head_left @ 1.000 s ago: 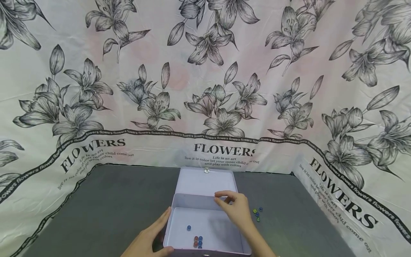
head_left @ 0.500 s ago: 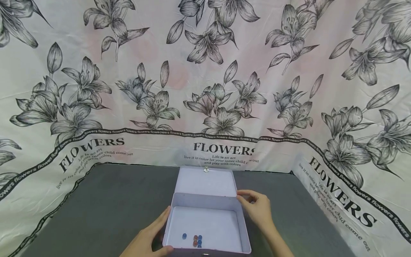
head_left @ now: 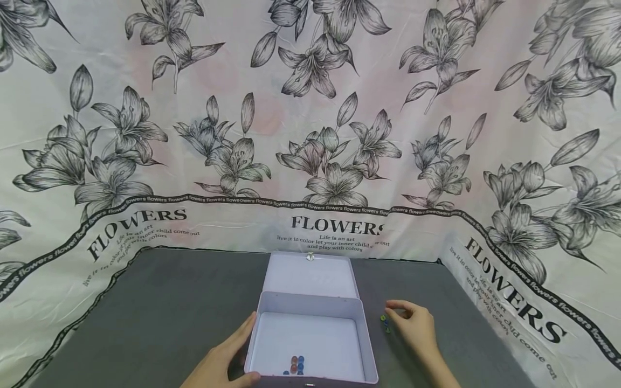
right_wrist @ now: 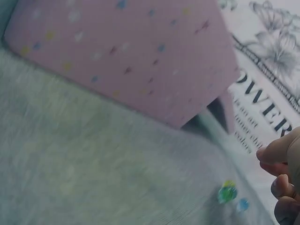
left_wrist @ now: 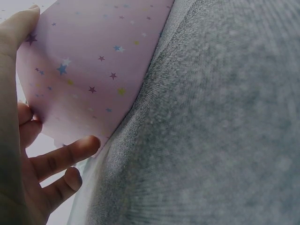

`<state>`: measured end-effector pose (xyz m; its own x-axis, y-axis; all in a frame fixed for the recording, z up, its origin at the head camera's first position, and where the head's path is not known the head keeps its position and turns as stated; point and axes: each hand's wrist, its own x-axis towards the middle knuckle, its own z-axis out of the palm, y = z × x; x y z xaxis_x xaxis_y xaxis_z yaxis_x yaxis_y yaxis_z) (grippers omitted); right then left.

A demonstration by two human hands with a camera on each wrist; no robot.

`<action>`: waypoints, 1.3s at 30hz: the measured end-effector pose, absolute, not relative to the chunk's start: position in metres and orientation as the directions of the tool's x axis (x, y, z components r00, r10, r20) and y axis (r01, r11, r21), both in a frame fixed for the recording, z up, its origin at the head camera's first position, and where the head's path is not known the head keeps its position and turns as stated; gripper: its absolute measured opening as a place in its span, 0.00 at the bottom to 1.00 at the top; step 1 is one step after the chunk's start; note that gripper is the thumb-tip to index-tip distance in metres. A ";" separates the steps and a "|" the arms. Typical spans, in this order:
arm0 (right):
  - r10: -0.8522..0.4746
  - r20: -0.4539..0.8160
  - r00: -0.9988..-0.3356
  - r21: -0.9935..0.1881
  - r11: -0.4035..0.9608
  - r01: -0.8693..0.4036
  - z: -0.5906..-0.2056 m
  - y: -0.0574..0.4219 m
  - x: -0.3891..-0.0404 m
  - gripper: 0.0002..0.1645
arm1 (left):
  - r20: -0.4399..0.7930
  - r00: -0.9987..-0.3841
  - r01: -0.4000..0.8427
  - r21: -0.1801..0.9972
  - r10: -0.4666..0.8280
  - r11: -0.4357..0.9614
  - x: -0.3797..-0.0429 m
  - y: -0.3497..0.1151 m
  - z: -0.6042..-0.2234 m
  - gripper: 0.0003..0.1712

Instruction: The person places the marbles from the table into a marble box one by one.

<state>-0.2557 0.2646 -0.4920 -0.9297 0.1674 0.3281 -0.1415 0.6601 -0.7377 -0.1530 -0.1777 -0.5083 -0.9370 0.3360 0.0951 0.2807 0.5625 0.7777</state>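
My left hand [head_left: 220, 353] grips the left side of an open box [head_left: 310, 345], with the thumb at its front corner. In the left wrist view, the fingers [left_wrist: 70, 154] lie along the box's pink, star-patterned outside [left_wrist: 93, 75]. Inside, small orange-brown beads [head_left: 294, 364] and blue beads [head_left: 301, 365] sit near the front wall, with one blue bead [head_left: 285, 373] just left of them. My right hand [head_left: 414, 326] is right of the box, thumb and index finger bent above a few small beads [head_left: 384, 319]. In the right wrist view, it is apart from a green bead [right_wrist: 227, 193] and a blue one [right_wrist: 242, 204].
The box's lid [head_left: 310, 275] lies folded back behind it, its clasp [head_left: 310, 257] at the far edge. A grey cloth [head_left: 194, 302] covers the table. Behind and at the sides hangs a white flower-printed curtain [head_left: 271, 161].
My right hand has moved right, from over the box to the beads outside. In the box, the lone blue bead has rolled to the front wall. My left hand stays on the box.
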 end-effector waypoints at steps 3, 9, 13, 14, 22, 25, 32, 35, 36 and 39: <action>0.162 0.327 -0.931 -0.720 0.680 -0.135 -0.501 0.267 -0.257 0.08 | 0.099 -0.936 0.284 0.779 0.338 0.559 -0.154 -0.178 -0.509 0.56; 0.146 0.366 -0.919 -0.686 0.710 -0.160 -0.512 0.268 -0.259 0.07 | 0.098 -0.934 0.282 0.792 0.344 0.542 -0.154 -0.178 -0.509 0.56; 0.149 0.352 -0.924 -0.681 0.718 -0.144 -0.516 0.268 -0.258 0.06 | 0.099 -0.931 0.287 0.790 0.350 0.541 -0.154 -0.179 -0.510 0.56; 0.147 0.351 -0.925 -0.680 0.719 -0.144 -0.516 0.268 -0.258 0.06 | 0.102 -0.930 0.292 0.787 0.352 0.543 -0.154 -0.180 -0.510 0.57; 0.111 0.380 -0.918 -0.661 0.727 -0.185 -0.522 0.276 -0.259 0.07 | 0.120 -0.931 0.304 0.776 0.344 0.553 -0.156 -0.181 -0.513 0.56; 0.106 0.380 -0.919 -0.652 0.736 -0.184 -0.525 0.282 -0.258 0.07 | 0.122 -0.931 0.307 0.769 0.343 0.560 -0.156 -0.181 -0.513 0.56; 0.109 0.360 -0.927 -0.650 0.742 -0.165 -0.529 0.293 -0.259 0.10 | 0.112 -0.928 0.306 0.772 0.355 0.557 -0.156 -0.180 -0.514 0.57; 0.100 0.354 -0.930 -0.655 0.736 -0.171 -0.530 0.296 -0.259 0.11 | 0.112 -0.928 0.305 0.775 0.355 0.554 -0.156 -0.180 -0.513 0.57; 0.097 0.357 -0.929 -0.656 0.735 -0.175 -0.530 0.297 -0.260 0.11 | 0.111 -0.929 0.303 0.775 0.353 0.555 -0.156 -0.180 -0.513 0.57; 0.093 0.366 -0.926 -0.655 0.733 -0.185 -0.530 0.298 -0.260 0.10 | 0.106 -0.932 0.295 0.775 0.345 0.559 -0.157 -0.181 -0.513 0.57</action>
<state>-0.2604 0.2984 -0.5304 -0.9258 0.0931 0.3665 -0.1855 0.7327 -0.6548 -0.1568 -0.1807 -0.5127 -0.9325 0.3453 0.1061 0.2950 0.5587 0.7751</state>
